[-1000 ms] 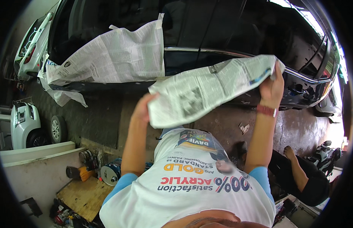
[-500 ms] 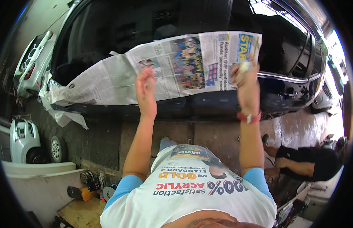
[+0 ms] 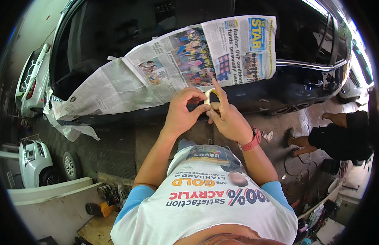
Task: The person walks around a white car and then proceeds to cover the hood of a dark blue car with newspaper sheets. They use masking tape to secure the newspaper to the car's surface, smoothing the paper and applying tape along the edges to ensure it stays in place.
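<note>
In front of my chest, my two hands meet at a small roll of pale tape point(image 3: 207, 98). My right hand point(image 3: 232, 121) is closed around the roll, its index finger stretched along the far side. The thumb and index finger of my left hand point(image 3: 182, 113) pinch at the roll's left edge; whether a loose tape end is between them cannot be made out. Just beyond my hands, printed newspaper sheets point(image 3: 234, 51) lie along the side of a black car point(image 3: 248, 94), covering part of its window and door. The sheets are crumpled at the left end.
A person in dark clothes point(image 3: 340, 141) is on the right. White cars point(image 3: 34, 81) stand at the left, with a loose wheel point(image 3: 72, 165) by a white bumper. A yellow-and-black tool point(image 3: 101, 209) lies at lower left. A dark hose or cable point(image 3: 299, 173) curls on the floor.
Both hands have left the newspaper and come together nearer my body. The tape roll came from the newspaper's right end with my right hand. The person at right has shifted position.
</note>
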Available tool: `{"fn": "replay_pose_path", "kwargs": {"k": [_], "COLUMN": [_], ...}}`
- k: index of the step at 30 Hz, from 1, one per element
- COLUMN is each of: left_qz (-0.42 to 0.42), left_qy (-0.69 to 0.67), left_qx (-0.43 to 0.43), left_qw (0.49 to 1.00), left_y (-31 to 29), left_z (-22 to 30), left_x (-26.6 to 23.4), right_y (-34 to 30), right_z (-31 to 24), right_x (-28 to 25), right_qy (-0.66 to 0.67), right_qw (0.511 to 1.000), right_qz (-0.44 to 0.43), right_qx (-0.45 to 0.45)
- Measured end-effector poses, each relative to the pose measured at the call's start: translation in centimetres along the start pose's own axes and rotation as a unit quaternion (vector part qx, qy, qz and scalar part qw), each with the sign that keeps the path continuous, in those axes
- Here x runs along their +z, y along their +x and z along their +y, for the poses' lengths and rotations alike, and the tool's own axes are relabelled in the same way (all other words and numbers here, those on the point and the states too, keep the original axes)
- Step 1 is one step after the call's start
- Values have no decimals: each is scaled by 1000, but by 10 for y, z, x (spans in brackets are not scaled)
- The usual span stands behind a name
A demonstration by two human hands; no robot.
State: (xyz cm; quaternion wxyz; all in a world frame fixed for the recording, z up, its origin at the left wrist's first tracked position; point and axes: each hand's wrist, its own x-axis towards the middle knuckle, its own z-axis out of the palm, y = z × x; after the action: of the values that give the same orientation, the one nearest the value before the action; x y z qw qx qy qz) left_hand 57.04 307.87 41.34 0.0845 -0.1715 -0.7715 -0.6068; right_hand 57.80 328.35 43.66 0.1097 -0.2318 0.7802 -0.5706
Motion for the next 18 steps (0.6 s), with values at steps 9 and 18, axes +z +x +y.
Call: {"fn": "replay_pose_path", "kwargs": {"k": [9, 18], "left_qz": [57, 323], "left_qy": [131, 265], "left_qx": [17, 106], "left_qw": [990, 902], "left_y": [-4, 55], "left_z": [5, 15], "left_x": [-11, -91], "right_y": [8, -8], "right_z": [23, 7], "right_x": [8, 35], "right_qy": [173, -153], "right_qw": [979, 919], "right_qz": [-66, 152], "right_qx": [85, -330]}}
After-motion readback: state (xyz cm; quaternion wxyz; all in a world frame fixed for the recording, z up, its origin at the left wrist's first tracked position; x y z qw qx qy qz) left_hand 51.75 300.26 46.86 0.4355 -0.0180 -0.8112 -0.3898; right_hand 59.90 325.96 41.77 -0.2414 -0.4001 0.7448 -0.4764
